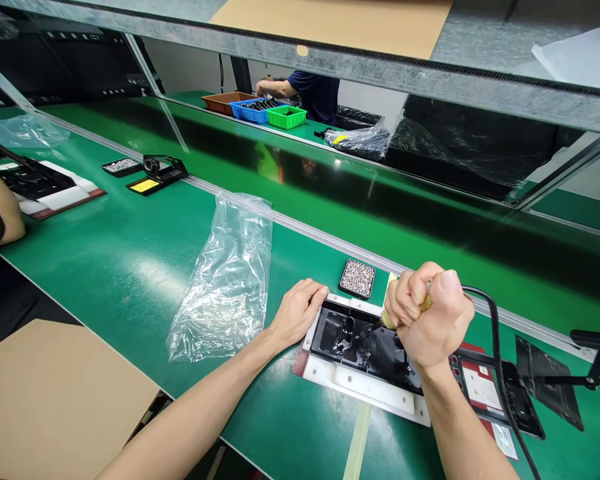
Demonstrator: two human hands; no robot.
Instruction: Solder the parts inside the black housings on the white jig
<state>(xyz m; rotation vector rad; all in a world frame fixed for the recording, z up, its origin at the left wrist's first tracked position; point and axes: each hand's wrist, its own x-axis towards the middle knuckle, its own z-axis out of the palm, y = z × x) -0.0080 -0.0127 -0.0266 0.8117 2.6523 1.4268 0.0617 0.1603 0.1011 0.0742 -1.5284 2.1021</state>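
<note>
- Bench (125,280): green, smooth, glossy under the light; a pale tape strip (357,443) runs toward its near edge
- Shelf (260,45) overhead: mottled grey metal, bearing a flat brown sheet (340,25)
- Beyond the glossy green panel (300,180): brown, blue and green bins (287,118), with a co-worker (314,97) in a dark sleeve beside them
- Bag (225,287): clear, creased film, lying flat left of the work
- Fixture (380,393): white, oblong, smooth blocks with small metal-lined holes, set on the bench; a reddish base shows at its left end
- Black part (340,333): moulded, with ribs and recesses, seated in the fixture
- Square tray (357,278): black rim, packed with small shiny grains, just behind the fixture
- Left hand (296,311): laid loosely extended over the fixture's left end
- Right hand (435,317): closed in a fist around a tool (389,320) with a yellowish handle, above the black part; tip contact cannot be told
- Black cable (496,340): thick, curving down right of that fist
</note>
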